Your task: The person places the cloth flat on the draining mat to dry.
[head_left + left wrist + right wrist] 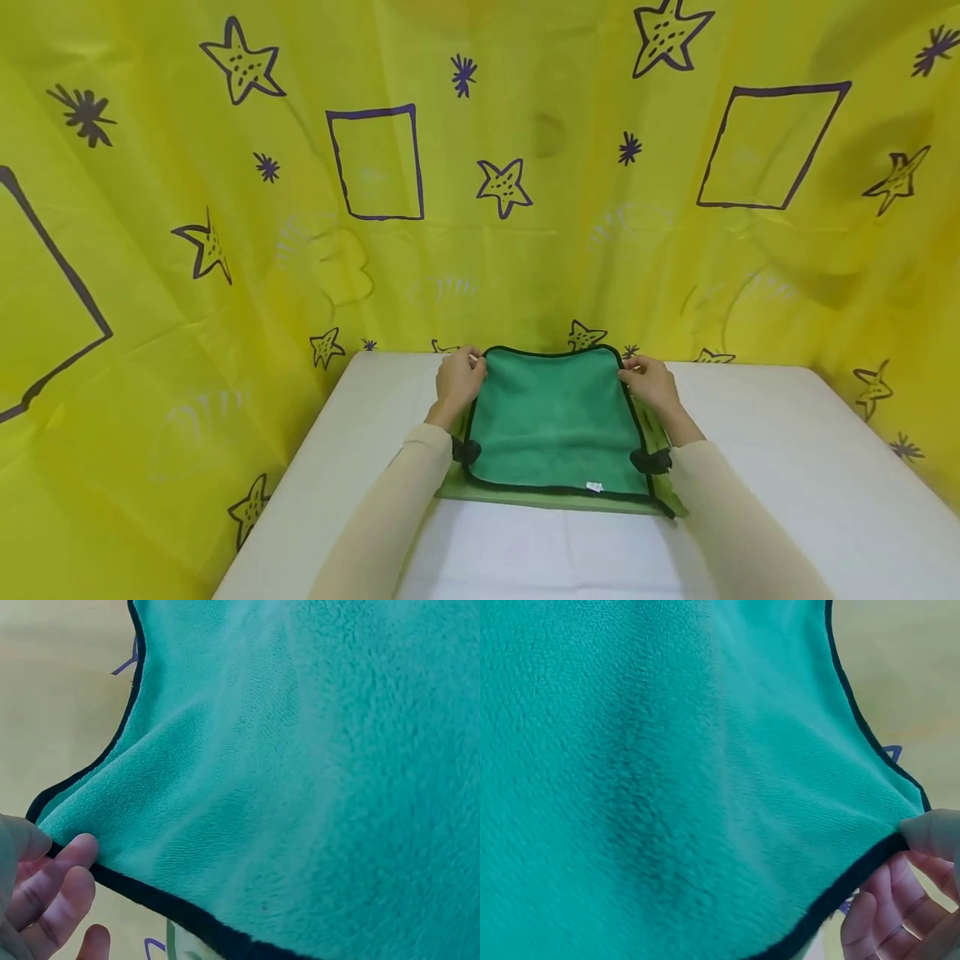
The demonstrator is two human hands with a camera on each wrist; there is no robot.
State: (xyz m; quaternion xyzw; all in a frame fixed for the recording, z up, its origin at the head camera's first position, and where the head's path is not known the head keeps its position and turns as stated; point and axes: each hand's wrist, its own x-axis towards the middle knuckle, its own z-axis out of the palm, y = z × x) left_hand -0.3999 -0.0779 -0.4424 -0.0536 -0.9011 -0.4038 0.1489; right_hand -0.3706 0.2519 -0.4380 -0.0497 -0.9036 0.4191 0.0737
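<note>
A green plush cloth (558,412) with black edging and a small white tag near its front edge is stretched between both hands. My left hand (460,379) pinches its far left corner between thumb and finger; the left wrist view shows that hand (52,900) at the cloth's dark border. At the far right corner, my right hand (651,383) pinches the cloth the same way, its other fingers loosely bent in the right wrist view. Beneath the cloth, a lighter green flat item (555,502) shows along the front and sides; most of it is hidden.
A white-covered table (765,467) lies under everything. Behind and to the sides hangs a yellow curtain (480,250) printed with stars and frames, meeting the table's far edge just beyond the hands. Dark bands (651,461) sit at both wrists.
</note>
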